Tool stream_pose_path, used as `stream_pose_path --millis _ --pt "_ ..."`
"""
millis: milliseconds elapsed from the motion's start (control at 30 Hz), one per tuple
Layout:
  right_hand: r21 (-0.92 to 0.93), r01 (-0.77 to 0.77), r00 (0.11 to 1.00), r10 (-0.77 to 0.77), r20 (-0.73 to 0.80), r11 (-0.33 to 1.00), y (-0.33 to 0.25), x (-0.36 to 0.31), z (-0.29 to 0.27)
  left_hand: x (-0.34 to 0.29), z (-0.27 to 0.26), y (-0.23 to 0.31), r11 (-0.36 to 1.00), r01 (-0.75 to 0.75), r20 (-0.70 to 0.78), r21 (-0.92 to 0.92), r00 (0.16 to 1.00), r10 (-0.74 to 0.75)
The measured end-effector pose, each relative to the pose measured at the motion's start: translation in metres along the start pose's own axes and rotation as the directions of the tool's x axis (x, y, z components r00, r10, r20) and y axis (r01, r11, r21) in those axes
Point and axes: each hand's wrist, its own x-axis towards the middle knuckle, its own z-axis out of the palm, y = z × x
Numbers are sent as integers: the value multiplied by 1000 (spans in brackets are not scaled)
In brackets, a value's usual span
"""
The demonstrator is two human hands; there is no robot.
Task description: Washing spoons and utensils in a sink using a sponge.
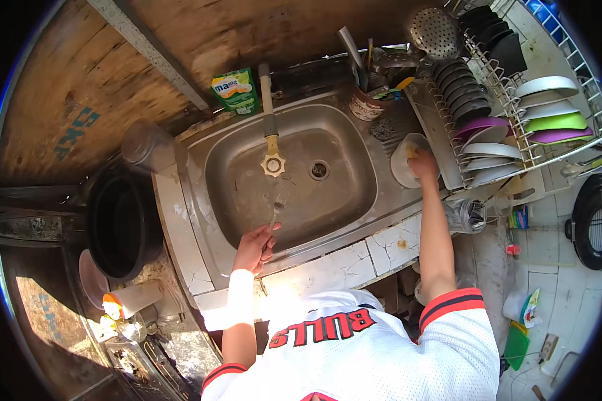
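Over the near part of the steel sink [364, 190], my left hand [253, 249] is closed on the handle of a thin metal piece of cutlery [281, 198]. Its head points away from me, and I cannot tell whether it is a fork or a spoon. On the right, my right hand [422, 166] reaches into a white bowl [403, 172] on the ridged drainboard. Its fingers are bent together at something small and yellowish, perhaps a sponge, mostly hidden by the hand. The tap [273, 162] reaches over the basin, with the drain [320, 170] to its right.
A green soap pouch [236, 91] stands behind the sink. Right of it are a utensil pot [366, 105] and a wire dish rack [508, 87] with plates and bowls. A black tub [122, 224] is at the left, a clear jar [466, 216] near my right forearm.
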Motion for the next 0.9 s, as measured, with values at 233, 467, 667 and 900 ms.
stream_pose_path --millis 233,467,667,900 --pt "763 83 978 -199 61 641 -96 -78 -91 0 53 -1 989 -10 20 144 1000 7" --pt "432 692 675 -731 -101 579 -176 -168 -55 -7 106 20 984 14 103 175 994 -32" --pt "304 850 496 -848 -185 431 -176 -177 -50 -10 97 14 991 -21 119 131 993 5" --pt "179 846 532 -823 -198 503 -171 -166 -49 -17 95 20 990 -1 104 143 995 -14"
